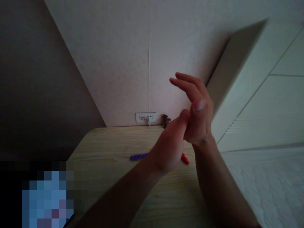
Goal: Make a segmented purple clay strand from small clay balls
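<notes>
Both hands are raised together above a light wooden table [111, 142]. My right hand [198, 110] is upright with its fingers stretched out and pointing left. My left hand [169, 145] presses against the right palm, its fingers lying along it; neither hand holds anything I can see. Behind and below the hands lie a purple beaded piece [138, 156] and a red beaded piece [185, 159] on the table, partly hidden by the left hand.
A wall socket [146, 117] with a plug sits on the pale wall at the table's far edge, and a small dark figure [166, 120] stands beside it. A white panelled cabinet or door [266, 95] rises on the right. A blurred blue patch fills the lower left.
</notes>
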A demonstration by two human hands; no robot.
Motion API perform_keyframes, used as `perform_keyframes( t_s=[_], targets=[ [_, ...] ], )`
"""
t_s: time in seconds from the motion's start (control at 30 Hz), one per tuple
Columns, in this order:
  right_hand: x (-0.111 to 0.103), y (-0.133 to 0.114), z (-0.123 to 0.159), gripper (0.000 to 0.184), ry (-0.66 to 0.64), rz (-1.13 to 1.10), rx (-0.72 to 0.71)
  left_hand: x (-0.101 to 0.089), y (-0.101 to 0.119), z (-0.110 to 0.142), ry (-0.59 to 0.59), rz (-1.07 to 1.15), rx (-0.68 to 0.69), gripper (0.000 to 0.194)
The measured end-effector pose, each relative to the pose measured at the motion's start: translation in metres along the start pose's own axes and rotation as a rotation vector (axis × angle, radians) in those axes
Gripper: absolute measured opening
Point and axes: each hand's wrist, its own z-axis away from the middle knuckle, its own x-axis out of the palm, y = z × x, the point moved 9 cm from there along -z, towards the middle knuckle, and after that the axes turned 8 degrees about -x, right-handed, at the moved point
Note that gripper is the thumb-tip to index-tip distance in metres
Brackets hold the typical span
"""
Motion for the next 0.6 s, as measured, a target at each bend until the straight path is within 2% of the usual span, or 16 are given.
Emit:
perform_keyframes(
  t_s=[0.1,0.23,0.37,0.5,0.6],
  targets=[
    [-0.004,0.015,0.003,0.058,0.105,-0.018,0.078,0.001,0.007,0.0,-0.054,0.006,0.022,0.027],
    [-0.011,0.034,0.008,0.046,0.256,-0.05,0.182,-0.012,0.007,-0.001,-0.03,-0.023,-0.015,0.027],
    [-0.011,0.046,0.012,0.033,0.307,-0.075,0.269,-0.019,0.01,-0.005,-0.021,-0.161,0.039,0.032],
    [-0.01,0.051,0.016,0.03,0.33,-0.122,0.317,-0.029,0.021,-0.008,0.09,-0.225,0.151,0.038],
    [-0.006,0.056,0.02,0.033,0.35,-0.232,0.384,-0.039,0.028,-0.009,0.164,-0.211,0.192,0.033]
  ],
)
